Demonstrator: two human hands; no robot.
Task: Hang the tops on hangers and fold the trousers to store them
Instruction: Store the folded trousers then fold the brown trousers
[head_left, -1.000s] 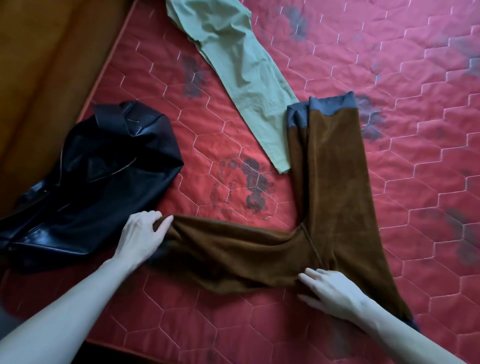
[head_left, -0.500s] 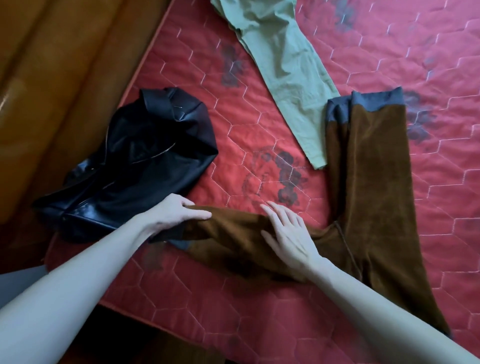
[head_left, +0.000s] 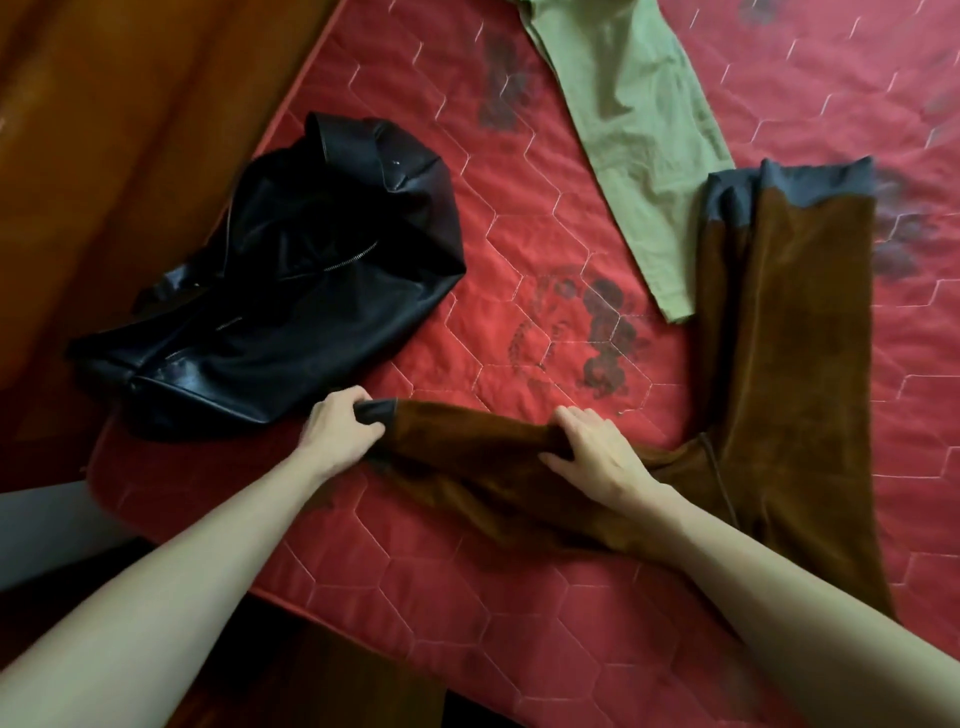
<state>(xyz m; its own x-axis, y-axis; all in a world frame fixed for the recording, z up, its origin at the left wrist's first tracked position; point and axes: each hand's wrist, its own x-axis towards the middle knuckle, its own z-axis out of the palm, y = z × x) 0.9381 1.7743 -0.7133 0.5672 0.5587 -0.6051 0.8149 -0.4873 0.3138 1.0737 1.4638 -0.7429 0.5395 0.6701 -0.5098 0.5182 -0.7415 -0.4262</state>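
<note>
While both hands grip brown trousers (head_left: 810, 332), left hand (head_left: 340, 431) fingers clenched on cuff, right hand (head_left: 597, 452) mid-leg (no readable writing).

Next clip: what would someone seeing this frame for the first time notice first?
Both hands grip one leg of the brown trousers near the bed's front edge: the left hand at the dark cuff, the right hand further along it. The other leg lies stretched out away from the person on the red quilted mattress. A crumpled black jacket sits at the left, and a green garment lies at the top.
</note>
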